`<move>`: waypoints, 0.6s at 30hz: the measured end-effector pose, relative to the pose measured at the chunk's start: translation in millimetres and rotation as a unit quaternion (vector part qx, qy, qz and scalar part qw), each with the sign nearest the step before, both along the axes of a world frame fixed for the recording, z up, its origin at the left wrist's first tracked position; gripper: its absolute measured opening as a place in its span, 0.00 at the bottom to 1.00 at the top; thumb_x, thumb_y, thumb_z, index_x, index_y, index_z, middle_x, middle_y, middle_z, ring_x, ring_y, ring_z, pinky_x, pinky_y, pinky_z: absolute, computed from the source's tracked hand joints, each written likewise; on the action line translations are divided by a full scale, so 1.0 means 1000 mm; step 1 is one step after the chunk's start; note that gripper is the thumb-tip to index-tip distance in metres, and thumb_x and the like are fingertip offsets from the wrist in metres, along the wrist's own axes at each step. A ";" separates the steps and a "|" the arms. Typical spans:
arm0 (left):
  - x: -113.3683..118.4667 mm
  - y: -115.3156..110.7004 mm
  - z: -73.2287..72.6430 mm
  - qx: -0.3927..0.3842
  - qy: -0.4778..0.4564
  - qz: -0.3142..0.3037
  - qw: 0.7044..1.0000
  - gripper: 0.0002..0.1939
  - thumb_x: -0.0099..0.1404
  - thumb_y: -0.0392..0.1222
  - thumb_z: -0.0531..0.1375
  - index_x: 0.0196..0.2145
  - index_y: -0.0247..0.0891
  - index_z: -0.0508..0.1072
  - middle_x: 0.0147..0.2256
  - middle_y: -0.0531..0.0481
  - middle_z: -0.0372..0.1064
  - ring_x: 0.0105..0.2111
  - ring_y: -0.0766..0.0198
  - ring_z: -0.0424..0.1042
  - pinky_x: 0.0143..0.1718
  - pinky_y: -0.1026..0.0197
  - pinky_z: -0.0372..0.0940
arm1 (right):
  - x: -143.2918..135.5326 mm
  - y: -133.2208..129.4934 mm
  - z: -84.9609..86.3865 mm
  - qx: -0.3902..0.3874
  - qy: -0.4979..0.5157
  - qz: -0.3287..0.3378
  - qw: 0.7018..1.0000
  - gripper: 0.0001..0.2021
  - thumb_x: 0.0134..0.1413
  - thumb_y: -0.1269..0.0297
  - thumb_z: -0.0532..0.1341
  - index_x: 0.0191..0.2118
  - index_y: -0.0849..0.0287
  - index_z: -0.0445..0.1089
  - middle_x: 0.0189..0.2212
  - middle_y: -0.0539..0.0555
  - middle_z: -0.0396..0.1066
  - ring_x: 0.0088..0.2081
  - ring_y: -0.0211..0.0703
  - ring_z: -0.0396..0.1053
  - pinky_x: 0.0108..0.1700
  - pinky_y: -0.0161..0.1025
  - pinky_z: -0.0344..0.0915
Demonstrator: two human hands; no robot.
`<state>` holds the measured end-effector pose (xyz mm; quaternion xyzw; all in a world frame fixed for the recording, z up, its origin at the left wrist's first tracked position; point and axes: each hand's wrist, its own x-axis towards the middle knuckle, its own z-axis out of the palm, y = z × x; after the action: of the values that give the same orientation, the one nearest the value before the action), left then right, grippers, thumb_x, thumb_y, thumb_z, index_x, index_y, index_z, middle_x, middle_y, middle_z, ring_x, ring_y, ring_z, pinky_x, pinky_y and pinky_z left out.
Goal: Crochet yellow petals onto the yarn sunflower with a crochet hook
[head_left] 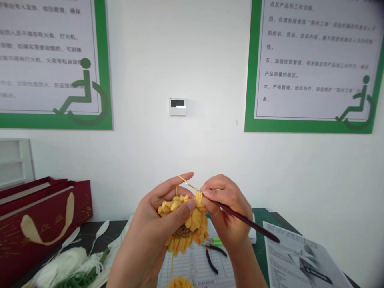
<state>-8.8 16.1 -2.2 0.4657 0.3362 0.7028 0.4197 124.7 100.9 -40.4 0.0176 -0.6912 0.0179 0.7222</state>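
My left hand pinches a yellow crocheted flower with a brown centre, its thumb across the petals. Yellow yarn runs over the raised left index finger. My right hand is closed on a crochet hook with a dark handle, whose metal tip points up and left at the yarn beside the flower's upper edge. Below the flower, a strand hangs toward a yellow yarn piece at the bottom edge.
Pliers lie on printed sheets. At right are a green cutting mat and a printed page. Red gift bags stand left, near white yarn and green yarn. The wall rises behind.
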 end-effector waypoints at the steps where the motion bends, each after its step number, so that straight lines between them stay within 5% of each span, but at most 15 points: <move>1: -0.002 0.000 0.000 -0.005 -0.002 -0.006 1.000 0.26 0.49 0.39 0.80 0.48 0.39 0.86 0.29 0.52 0.77 0.27 0.64 0.73 0.28 0.66 0.70 | -0.002 0.000 0.000 -0.013 0.010 0.015 1.000 0.11 0.63 0.76 0.65 0.46 0.53 0.75 0.40 0.52 0.78 0.42 0.43 0.76 0.45 0.42 0.72; 6: -0.008 0.002 -0.001 -0.021 0.001 -0.030 0.999 0.30 0.50 0.39 0.80 0.52 0.39 0.84 0.33 0.47 0.80 0.33 0.59 0.78 0.34 0.64 0.73 | -0.014 -0.003 0.003 -0.123 0.050 0.192 0.972 0.04 0.67 0.70 0.65 0.43 0.53 0.75 0.37 0.54 0.81 0.42 0.46 0.79 0.44 0.45 0.74; 10: -0.011 0.001 -0.001 0.001 0.025 -0.062 0.998 0.35 0.46 0.36 0.81 0.53 0.41 0.84 0.36 0.48 0.81 0.32 0.59 0.78 0.34 0.61 0.74 | -0.014 -0.005 0.006 -0.151 0.083 0.211 0.962 0.04 0.66 0.69 0.65 0.42 0.52 0.76 0.36 0.52 0.80 0.40 0.45 0.79 0.42 0.43 0.75; 13: -0.009 0.000 0.000 0.019 0.033 -0.063 0.997 0.37 0.45 0.34 0.81 0.54 0.41 0.83 0.35 0.49 0.81 0.32 0.59 0.77 0.33 0.62 0.74 | -0.008 -0.003 0.006 -0.126 0.089 0.145 0.977 0.06 0.67 0.71 0.64 0.42 0.51 0.76 0.36 0.52 0.80 0.40 0.45 0.79 0.43 0.45 0.74; 16: -0.007 0.000 0.000 0.023 0.031 -0.042 0.998 0.37 0.45 0.33 0.81 0.55 0.40 0.82 0.35 0.49 0.81 0.32 0.60 0.77 0.33 0.63 0.73 | -0.002 -0.002 0.003 -0.009 0.050 -0.028 0.998 0.13 0.64 0.77 0.64 0.46 0.49 0.77 0.39 0.53 0.81 0.39 0.47 0.78 0.41 0.46 0.73; 18: -0.006 0.001 0.000 0.009 0.013 -0.057 0.998 0.35 0.46 0.33 0.81 0.53 0.39 0.83 0.34 0.50 0.81 0.30 0.62 0.77 0.32 0.64 0.73 | -0.001 -0.003 -0.001 0.062 0.061 -0.134 0.987 0.19 0.61 0.80 0.64 0.49 0.47 0.77 0.39 0.53 0.82 0.38 0.47 0.77 0.39 0.47 0.70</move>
<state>-15.2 16.8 -2.2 0.4972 0.3085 0.6745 0.4501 123.2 97.7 -41.2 -0.0291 -0.6415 -0.1231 0.7566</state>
